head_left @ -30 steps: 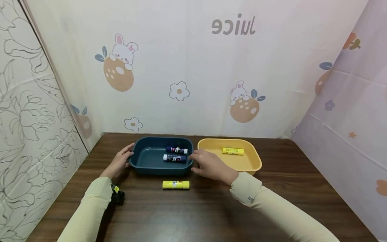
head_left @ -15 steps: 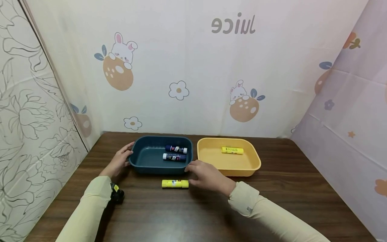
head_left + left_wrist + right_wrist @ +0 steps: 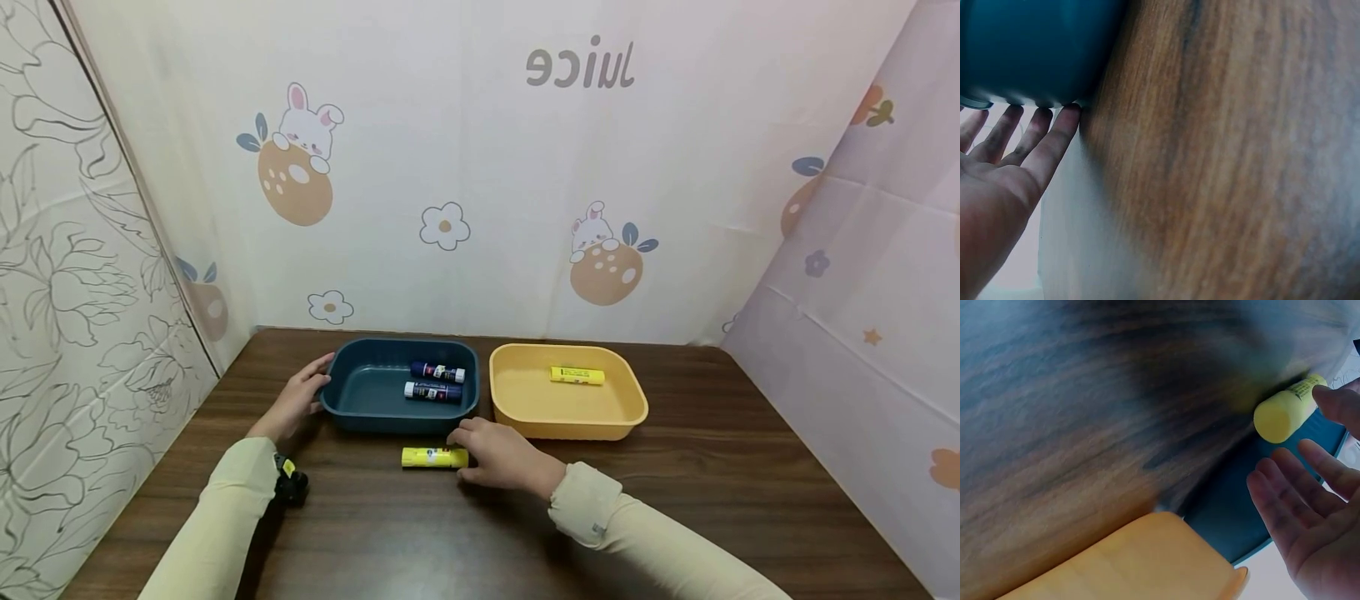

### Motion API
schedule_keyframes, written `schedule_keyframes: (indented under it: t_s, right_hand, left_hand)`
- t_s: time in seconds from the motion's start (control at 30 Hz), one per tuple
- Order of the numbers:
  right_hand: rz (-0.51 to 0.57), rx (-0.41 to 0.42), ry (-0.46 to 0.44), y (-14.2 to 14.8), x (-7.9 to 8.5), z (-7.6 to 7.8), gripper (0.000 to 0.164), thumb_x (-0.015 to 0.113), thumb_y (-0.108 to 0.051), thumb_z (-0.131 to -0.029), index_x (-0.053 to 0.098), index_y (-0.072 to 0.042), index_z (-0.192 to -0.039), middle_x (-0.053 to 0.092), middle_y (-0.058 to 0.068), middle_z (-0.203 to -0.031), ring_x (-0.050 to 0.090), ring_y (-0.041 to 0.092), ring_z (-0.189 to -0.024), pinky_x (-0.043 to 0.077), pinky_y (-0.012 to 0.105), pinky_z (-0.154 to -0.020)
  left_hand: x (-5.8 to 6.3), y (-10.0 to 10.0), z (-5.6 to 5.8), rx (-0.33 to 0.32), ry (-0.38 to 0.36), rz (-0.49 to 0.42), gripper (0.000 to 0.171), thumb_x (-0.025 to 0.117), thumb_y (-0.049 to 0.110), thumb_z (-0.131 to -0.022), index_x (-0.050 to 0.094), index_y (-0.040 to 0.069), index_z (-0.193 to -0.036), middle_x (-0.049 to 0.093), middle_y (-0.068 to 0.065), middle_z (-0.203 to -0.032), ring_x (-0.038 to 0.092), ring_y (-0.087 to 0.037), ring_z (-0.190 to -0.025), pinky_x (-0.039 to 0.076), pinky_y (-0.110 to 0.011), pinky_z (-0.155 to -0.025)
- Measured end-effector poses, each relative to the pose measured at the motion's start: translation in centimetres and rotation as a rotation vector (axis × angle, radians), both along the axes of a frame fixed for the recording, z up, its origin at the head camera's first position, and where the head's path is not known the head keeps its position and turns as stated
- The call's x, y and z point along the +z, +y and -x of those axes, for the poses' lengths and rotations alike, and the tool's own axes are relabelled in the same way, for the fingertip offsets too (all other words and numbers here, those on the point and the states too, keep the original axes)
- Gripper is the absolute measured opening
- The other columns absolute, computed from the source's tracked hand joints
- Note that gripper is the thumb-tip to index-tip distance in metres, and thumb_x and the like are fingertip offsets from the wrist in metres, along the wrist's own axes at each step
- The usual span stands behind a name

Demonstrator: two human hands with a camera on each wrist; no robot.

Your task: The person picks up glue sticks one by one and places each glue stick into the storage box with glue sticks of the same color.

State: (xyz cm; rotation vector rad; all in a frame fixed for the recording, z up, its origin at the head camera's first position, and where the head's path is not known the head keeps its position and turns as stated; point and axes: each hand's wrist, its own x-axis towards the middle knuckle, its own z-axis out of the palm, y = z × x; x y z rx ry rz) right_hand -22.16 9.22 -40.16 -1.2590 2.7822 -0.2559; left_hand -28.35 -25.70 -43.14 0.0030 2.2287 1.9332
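Observation:
My left hand (image 3: 295, 402) touches the left end of the dark blue tray (image 3: 397, 423), its extended fingertips against the wall in the left wrist view. Inside that tray lie two dark blue glue sticks with white caps, a rear glue stick (image 3: 438, 372) and a front glue stick (image 3: 433, 392). A yellow glue stick (image 3: 429, 457) lies on the table in front of the tray. At its right end is my right hand (image 3: 504, 457). The right wrist view shows the right thumb and fingers spread apart near the stick, without a grip on it.
To the right of the blue tray stands a yellow tray (image 3: 566, 429) holding another yellow glue stick (image 3: 577, 376). Both trays are on the brown wooden table (image 3: 405, 533). A printed curtain (image 3: 510, 167) hangs behind the table.
My right hand has moved from the blue tray's right end toward the front and left, to the yellow glue stick's right end. My left hand has stayed at the tray.

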Motion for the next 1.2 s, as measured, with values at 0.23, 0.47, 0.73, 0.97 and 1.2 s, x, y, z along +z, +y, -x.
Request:
schedule_keyframes:
  t_s: [0.23, 0.47, 0.73, 0.97, 1.2]
  right_hand:
    - [-0.005, 0.006, 0.025, -0.8, -0.7, -0.1, 0.039, 0.075, -0.029, -0.082, 0.065, -0.011, -0.115, 0.059, -0.002, -0.102, 0.050, 0.006, -0.081, 0.048, 0.020, -0.073]
    - [-0.021, 0.001, 0.081, -1.9, -1.4, -0.2, 0.036, 0.074, -0.028, -0.083, 0.065, -0.011, -0.114, 0.059, -0.002, -0.099, 0.052, 0.008, -0.083, 0.048, 0.021, -0.072]
    - [-0.029, -0.021, 0.124, -2.7, -2.0, 0.2, 0.027, 0.072, -0.024, -0.084, 0.067, -0.011, -0.107, 0.060, -0.002, -0.094, 0.053, 0.009, -0.081, 0.049, 0.022, -0.068]
    - [-0.018, -0.022, 0.117, -2.7, -2.0, 0.3, 0.025, 0.073, -0.024, -0.083, 0.067, -0.012, -0.104, 0.061, -0.002, -0.093, 0.053, 0.009, -0.080, 0.049, 0.022, -0.068]
    - [0.008, -0.011, 0.124, -2.3, -1.8, 0.2, 0.024, 0.073, -0.024, -0.082, 0.067, -0.012, -0.103, 0.060, -0.003, -0.090, 0.051, 0.007, -0.077, 0.048, 0.021, -0.065]
  left_hand:
    - [0.0, 0.1, 0.0, -0.005, -0.010, 0.006, 0.055, 0.031, 0.016, -0.103, 0.013, 0.011, -0.154, 0.006, -0.023, -0.156, 0.019, -0.042, -0.137, 0.028, -0.057, -0.104]
    - [0.1, 0.1, -0.1, 0.001, -0.012, 0.001, 0.055, 0.032, 0.016, -0.102, 0.013, 0.011, -0.154, 0.006, -0.022, -0.157, 0.018, -0.041, -0.138, 0.028, -0.057, -0.104]
    - [0.1, 0.1, 0.0, -0.004, -0.005, -0.006, 0.055, 0.032, 0.015, -0.102, 0.013, 0.010, -0.154, 0.007, -0.021, -0.157, 0.018, -0.040, -0.138, 0.028, -0.057, -0.104]
    - [0.1, 0.1, 0.1, -0.003, -0.002, -0.005, 0.055, 0.031, 0.015, -0.102, 0.013, 0.010, -0.154, 0.007, -0.022, -0.156, 0.019, -0.040, -0.137, 0.029, -0.056, -0.104]
    - [0.0, 0.0, 0.1, 0.001, -0.002, 0.008, 0.055, 0.031, 0.014, -0.102, 0.013, 0.009, -0.154, 0.007, -0.022, -0.156, 0.019, -0.042, -0.137, 0.029, -0.057, -0.104]
